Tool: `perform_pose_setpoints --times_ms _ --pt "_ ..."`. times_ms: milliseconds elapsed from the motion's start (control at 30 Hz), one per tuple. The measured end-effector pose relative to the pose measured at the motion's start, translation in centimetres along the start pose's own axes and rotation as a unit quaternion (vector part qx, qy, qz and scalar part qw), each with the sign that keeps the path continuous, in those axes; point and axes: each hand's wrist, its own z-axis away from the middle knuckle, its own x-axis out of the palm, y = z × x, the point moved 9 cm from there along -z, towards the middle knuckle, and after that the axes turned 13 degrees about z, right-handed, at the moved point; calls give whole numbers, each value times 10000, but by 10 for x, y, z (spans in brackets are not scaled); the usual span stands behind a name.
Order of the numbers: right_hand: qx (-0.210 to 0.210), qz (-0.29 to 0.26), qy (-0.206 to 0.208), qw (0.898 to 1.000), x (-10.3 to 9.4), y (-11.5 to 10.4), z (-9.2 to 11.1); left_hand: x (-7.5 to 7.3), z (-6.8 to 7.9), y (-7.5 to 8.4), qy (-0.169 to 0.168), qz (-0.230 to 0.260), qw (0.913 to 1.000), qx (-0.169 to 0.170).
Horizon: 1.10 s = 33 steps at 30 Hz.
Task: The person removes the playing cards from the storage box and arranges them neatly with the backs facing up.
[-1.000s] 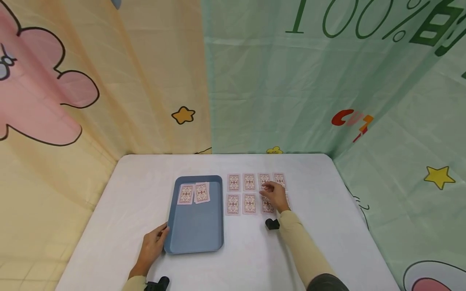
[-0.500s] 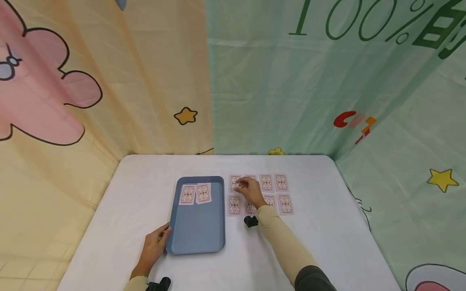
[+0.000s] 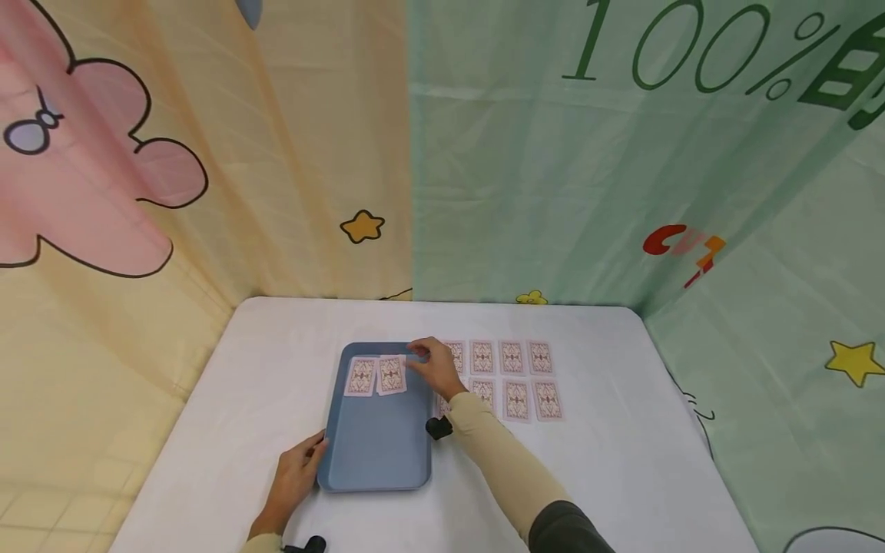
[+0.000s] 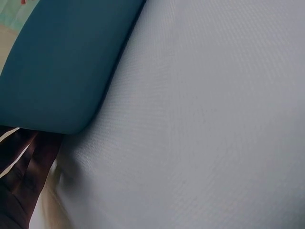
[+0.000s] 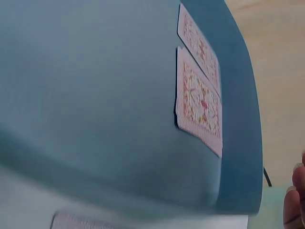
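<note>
My left hand (image 3: 293, 478) grips the near-left edge of a blue-grey tray (image 3: 376, 453), thumb and fingers at its rim; in the left wrist view the fingers (image 4: 35, 157) run up to the tray's corner. Two patterned red-and-white playing cards, a left card (image 3: 361, 376) and a right card (image 3: 392, 375), lie back up at the tray's far end. Above the tray's far-right edge hovers my right hand (image 3: 437, 369), thumb and forefinger apart beside the right card. No card shows at its fingertips (image 5: 298, 181) in the right wrist view.
Right of the tray, several more playing cards lie back up in two rows, a back row (image 3: 512, 358) and a front row (image 3: 515, 401), partly behind my right hand. A white cloth covers the table (image 3: 622, 476). Printed curtains (image 3: 512, 169) enclose its back and sides.
My right hand has moved left from over the rows of cards to the tray's far-right edge. My left hand stays at the tray, and the cards lie as before.
</note>
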Motion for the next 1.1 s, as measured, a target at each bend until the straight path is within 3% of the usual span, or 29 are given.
perform_pose_setpoints --times_ms 300,533,933,1100 --pt "28 -87 -216 9997 30 -18 -14 1 2 1 -83 20 9999 -126" --pt "465 -199 -460 9977 54 -17 -21 1 2 3 -104 93 9997 -193" --pt "967 -293 -386 9941 82 -13 -25 0 4 -1 -75 182 9997 -155" --pt "1182 -65 -356 9923 90 -8 -26 0 3 0 3 198 9998 -30"
